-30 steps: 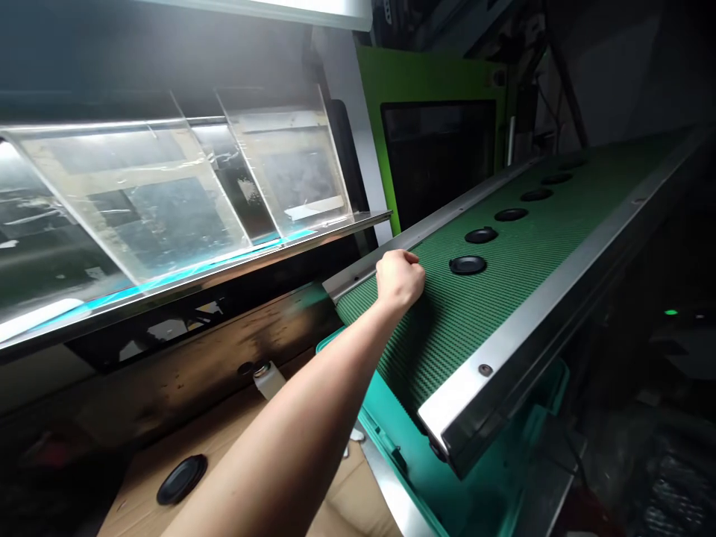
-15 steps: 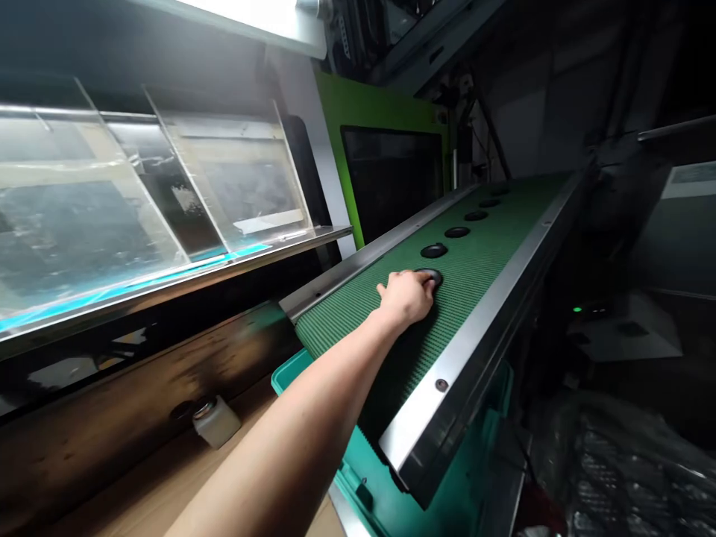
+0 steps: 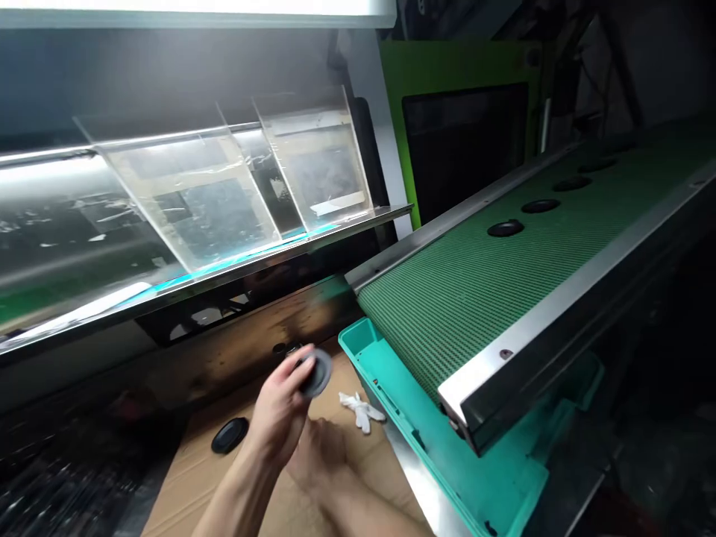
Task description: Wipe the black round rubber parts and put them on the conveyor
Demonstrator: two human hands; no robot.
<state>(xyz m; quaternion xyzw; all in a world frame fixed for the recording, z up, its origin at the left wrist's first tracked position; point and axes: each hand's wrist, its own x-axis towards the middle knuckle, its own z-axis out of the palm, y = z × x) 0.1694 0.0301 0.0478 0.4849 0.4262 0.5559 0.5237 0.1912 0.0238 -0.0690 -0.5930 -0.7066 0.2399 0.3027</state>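
Note:
My left hand [image 3: 283, 403] grips a black round disc with a raised rim [image 3: 318, 373], pinched between thumb and fingers and tilted above the cardboard [image 3: 280, 500]. Just below and to its right is my right hand [image 3: 318, 451], low over the cardboard. Its fingers are blurred and partly hidden behind the left hand, so their pose is unclear. Another black round piece [image 3: 229, 435] lies on the cardboard to the left. On the green conveyor belt [image 3: 441, 291], several similar black discs sit in a row, the nearest one [image 3: 506, 227] toward the middle.
A teal bin [image 3: 403, 395] stands under the belt's end. The conveyor's metal side rail [image 3: 531, 328] juts toward me. A white glove [image 3: 362, 412] lies on the cardboard's right side. Clear panels [image 3: 218, 201] lean along a lit ledge behind.
A hand that was on the nearest disc on the belt has left it. Now my left hand holds a disc over the cardboard and my right hand shows too. The view has turned left.

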